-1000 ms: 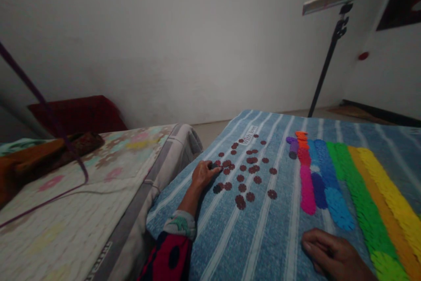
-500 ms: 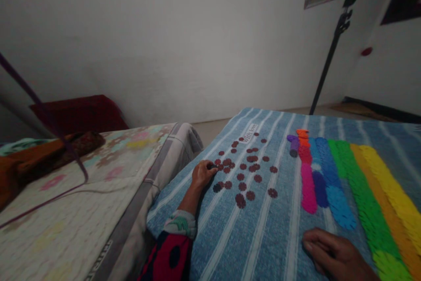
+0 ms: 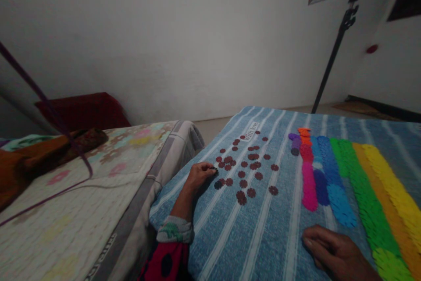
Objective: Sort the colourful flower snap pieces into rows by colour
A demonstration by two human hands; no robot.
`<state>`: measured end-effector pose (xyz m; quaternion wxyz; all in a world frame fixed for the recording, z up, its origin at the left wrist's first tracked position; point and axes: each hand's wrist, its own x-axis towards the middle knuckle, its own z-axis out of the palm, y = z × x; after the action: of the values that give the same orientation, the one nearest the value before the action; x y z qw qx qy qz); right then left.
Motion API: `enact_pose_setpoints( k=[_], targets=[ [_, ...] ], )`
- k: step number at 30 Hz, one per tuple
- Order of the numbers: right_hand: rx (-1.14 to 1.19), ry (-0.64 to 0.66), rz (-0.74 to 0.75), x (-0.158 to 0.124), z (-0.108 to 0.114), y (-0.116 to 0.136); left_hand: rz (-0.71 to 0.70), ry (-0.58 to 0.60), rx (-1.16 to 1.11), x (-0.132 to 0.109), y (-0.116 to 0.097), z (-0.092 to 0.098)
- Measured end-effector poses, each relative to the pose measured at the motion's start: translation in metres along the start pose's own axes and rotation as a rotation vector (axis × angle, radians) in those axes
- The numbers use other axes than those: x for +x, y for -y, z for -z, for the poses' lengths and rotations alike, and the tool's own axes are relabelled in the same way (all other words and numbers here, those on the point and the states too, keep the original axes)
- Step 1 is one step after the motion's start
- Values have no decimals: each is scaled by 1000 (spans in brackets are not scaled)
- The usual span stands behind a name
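My left hand (image 3: 199, 175) pinches a small dark interlocking disc (image 3: 215, 169) between thumb and fingertips, just above the blue striped cloth. Right beside it lie loose brown interlocking discs (image 3: 243, 183), scattered and partly overlapping. A black disc (image 3: 219, 184) rests on the cloth near my left fingertips. My right hand (image 3: 335, 250) lies on the cloth at the lower right with its fingers curled in; whether anything is inside them is hidden.
Rows of overlapping discs in green (image 3: 358, 193), yellow (image 3: 391, 184), blue (image 3: 329, 162) and pink (image 3: 309, 189) lie to the right. A purple stack (image 3: 295, 145) stands near them. Left is another bed (image 3: 98, 202) with a floral cover. A black stand (image 3: 333, 57) rises behind.
My left hand has drawn back slightly from the brown discs, with the dark disc now showing at its fingertips. My right hand stays curled in place. The view has shifted a little.
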<state>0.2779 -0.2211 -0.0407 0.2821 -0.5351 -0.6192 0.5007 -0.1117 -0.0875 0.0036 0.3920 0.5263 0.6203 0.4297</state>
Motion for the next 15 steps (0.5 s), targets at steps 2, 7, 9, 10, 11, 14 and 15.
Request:
enact_pose_setpoints(
  k=[2, 7, 9, 10, 11, 14, 15],
  targets=[
    [-8, -9, 4, 0, 0, 1, 48, 109, -18, -13, -6, 4],
    [-11, -17, 1, -1, 0, 1, 52, 241, 140, -31, -10, 4],
    [-5, -15, 5, -2, -1, 2, 4, 196, 231, -31, -7, 1],
    [-3, -24, 5, -2, -1, 2, -18, 180, 274, -30, -5, -1],
    [-2, -37, 4, -2, -2, 3, -32, 172, 316, -29, -3, -2],
    [-4, -42, 0, -3, -3, 4, -45, 192, 438, -27, -1, -5],
    [-7, -26, -3, -3, -3, 4, -44, 200, 469, -28, -2, -5]
  ],
)
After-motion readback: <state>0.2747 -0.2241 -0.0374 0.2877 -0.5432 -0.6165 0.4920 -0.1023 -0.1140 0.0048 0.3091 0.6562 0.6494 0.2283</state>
